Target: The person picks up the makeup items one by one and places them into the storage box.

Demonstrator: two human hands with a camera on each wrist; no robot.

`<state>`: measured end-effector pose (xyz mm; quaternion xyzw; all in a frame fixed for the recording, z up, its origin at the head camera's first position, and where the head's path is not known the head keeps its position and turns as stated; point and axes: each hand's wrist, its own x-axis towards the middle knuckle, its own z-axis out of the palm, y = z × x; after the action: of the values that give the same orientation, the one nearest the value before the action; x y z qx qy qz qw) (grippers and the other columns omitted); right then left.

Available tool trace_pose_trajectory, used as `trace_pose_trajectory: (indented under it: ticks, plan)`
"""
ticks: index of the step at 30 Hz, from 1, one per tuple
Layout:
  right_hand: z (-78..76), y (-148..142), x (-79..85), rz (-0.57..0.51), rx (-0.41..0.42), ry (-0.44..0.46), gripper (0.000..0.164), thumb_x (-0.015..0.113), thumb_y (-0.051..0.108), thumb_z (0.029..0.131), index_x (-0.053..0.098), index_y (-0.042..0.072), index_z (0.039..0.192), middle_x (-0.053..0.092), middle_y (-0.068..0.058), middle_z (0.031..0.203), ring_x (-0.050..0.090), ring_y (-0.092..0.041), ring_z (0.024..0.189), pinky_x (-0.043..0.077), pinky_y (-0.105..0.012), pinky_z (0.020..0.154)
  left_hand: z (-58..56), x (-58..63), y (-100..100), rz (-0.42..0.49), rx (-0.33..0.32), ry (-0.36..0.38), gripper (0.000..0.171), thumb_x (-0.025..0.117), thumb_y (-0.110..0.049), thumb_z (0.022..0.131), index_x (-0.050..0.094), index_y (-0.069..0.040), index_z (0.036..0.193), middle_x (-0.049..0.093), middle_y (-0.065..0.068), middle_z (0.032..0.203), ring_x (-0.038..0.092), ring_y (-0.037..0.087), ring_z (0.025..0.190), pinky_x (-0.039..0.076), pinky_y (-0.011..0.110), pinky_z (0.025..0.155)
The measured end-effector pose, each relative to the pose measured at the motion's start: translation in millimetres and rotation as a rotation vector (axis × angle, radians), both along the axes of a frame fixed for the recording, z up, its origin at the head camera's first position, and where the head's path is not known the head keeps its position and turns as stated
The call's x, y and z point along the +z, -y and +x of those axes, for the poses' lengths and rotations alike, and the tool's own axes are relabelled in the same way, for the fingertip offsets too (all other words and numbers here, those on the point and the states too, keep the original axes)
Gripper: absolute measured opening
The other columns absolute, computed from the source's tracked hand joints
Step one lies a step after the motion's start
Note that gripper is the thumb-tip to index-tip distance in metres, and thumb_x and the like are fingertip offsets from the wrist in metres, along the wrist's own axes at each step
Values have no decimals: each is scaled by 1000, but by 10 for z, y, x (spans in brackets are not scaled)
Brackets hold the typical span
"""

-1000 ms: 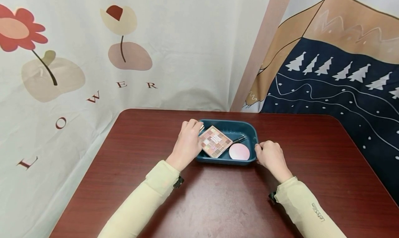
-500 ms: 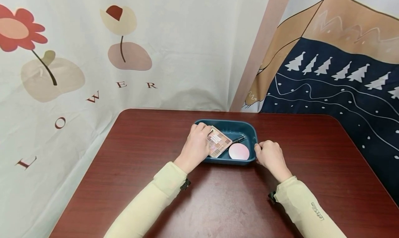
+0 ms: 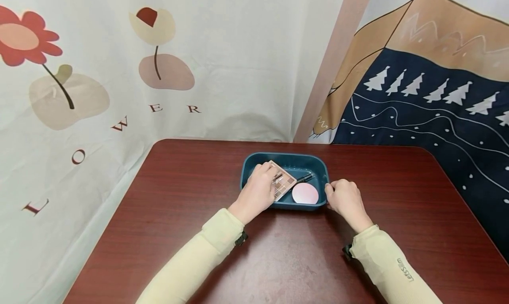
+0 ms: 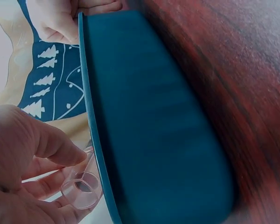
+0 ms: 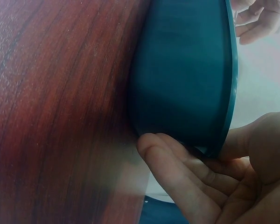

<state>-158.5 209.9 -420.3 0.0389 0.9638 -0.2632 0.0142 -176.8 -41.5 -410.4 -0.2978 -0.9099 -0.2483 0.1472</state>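
A dark teal tray (image 3: 284,154) stands on the table. My left hand (image 3: 256,190) is over its left part and pinches a small clear tube (image 4: 83,187) between thumb and fingers, just above the rim in the left wrist view. Below that hand lies an eyeshadow palette (image 3: 285,181), partly covered by the fingers. A round pink compact (image 3: 305,193) and a slim black pen-like cosmetic (image 3: 305,178) lie to the palette's right inside the tray. At the tray's right end my right hand (image 3: 345,201) grips the wall, thumb at the rim and fingers against the outside (image 5: 177,161).
The tray sits toward the back of a reddish-brown wooden table (image 3: 191,176). Behind the table hangs a printed cloth (image 3: 238,74) with flowers and letters, and a dark blue one (image 3: 421,114) with white trees stands at the right.
My left hand has moved right, from the tray's left edge to above the palette, carrying the clear tube. The tray's left end has come into sight. My right hand has stayed put.
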Motion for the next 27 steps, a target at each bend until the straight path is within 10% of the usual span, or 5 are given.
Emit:
trace_pose_trajectory:
  ticks: [9, 27]
  plan:
    - [10, -1, 2, 8, 3, -26, 40, 51, 14, 101, 75, 7, 70, 62, 3, 51, 62, -18, 58, 46, -34, 57, -9, -37, -107, 23, -108, -64, 24, 66, 12, 87, 72, -2, 105, 68, 11, 102, 63, 26, 100, 54, 36, 88]
    - [33, 8, 25, -2, 5, -11, 39, 51, 14, 103, 76, 6, 74, 64, 3, 52, 62, -18, 58, 45, -34, 58, 69, -32, -248, -27, -216, 65, 21, 62, 11, 92, 70, 0, 109, 69, 12, 108, 63, 23, 104, 54, 31, 95]
